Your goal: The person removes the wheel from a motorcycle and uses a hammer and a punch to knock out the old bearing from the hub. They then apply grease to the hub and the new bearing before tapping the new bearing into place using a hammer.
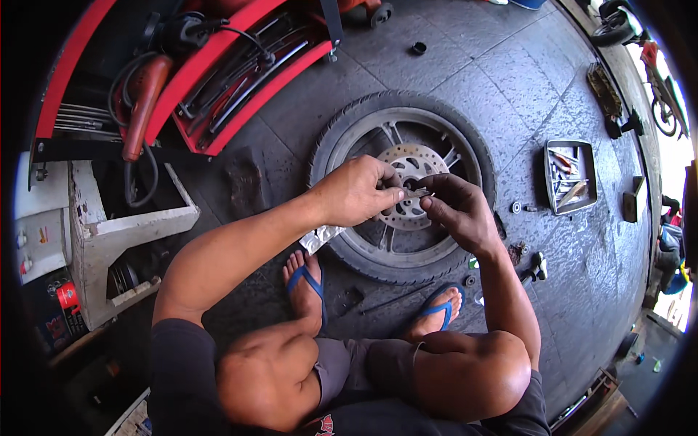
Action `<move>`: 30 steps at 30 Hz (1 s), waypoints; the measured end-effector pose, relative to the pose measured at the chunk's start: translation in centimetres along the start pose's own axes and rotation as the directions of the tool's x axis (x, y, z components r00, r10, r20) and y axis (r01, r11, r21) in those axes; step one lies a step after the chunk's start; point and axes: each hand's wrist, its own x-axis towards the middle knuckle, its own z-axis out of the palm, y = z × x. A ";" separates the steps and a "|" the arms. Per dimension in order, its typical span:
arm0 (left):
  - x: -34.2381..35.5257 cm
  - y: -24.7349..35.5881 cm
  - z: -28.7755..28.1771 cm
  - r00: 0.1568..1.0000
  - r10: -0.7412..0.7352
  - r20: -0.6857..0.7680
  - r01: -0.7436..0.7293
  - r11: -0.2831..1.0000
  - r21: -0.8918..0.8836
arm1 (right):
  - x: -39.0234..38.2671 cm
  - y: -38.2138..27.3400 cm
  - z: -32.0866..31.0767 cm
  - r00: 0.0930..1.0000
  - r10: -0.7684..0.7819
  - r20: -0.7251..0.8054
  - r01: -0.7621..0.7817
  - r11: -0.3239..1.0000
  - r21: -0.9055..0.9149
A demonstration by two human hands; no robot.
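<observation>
A motorcycle wheel (472, 138) lies flat on the floor in front of my feet, its drilled brake disc (413, 151) facing up. Over its hub, my left hand (352, 190) and my right hand (465, 216) meet fingertip to fingertip. Between them is a small metal piece (417, 194), pinched by both hands; its exact kind is too small to make out. Part of the hub is hidden behind my fingers. Beside the tyre's near left edge, a crumpled silver foil packet (320, 238) shows below my left forearm.
A red tool cart (254, 98) with screwdrivers and wrenches stands at upper left, a corded red power tool (145, 102) hanging on it. At right sits a tray (594, 174) of small tools. A bearing (516, 207) and a hammer (536, 267) lie right of the wheel.
</observation>
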 end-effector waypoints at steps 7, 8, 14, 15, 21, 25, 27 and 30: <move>0.5 -1.1 0.8 0.993 -0.003 0.119 -0.004 0.998 0.064 | -0.1 1.8 -0.2 0.995 -0.068 0.078 0.083 0.974 -0.212; 0.4 -1.2 0.8 0.989 -0.014 0.145 0.007 0.999 0.048 | -0.1 1.9 0.0 0.994 -0.048 0.099 0.065 0.983 -0.173; 0.9 -3.7 3.1 0.969 -0.072 0.235 0.181 0.855 -0.486 | -0.8 4.0 0.3 0.967 -0.253 0.020 0.253 0.955 -0.152; 0.7 -4.5 4.2 0.976 -0.056 0.211 0.165 0.821 -0.546 | -1.0 4.6 0.4 0.935 -0.354 -0.017 0.346 0.923 -0.167; -1.2 -6.7 9.0 0.979 -0.078 0.188 0.193 0.648 -0.736 | -3.6 8.5 0.6 0.969 -0.244 -0.045 0.248 0.957 0.153; -1.5 -6.4 9.6 0.986 -0.071 0.148 0.158 0.658 -0.737 | -4.0 8.4 0.2 0.971 -0.236 -0.041 0.239 0.938 0.250; -1.7 -6.0 10.0 0.988 -0.076 0.132 0.149 0.657 -0.739 | -4.1 8.3 0.2 0.960 -0.274 -0.063 0.281 0.930 0.238; -1.9 -5.2 10.3 0.990 -0.115 0.082 0.137 0.633 -0.762 | -4.1 8.4 0.3 0.920 -0.381 -0.087 0.390 0.913 0.119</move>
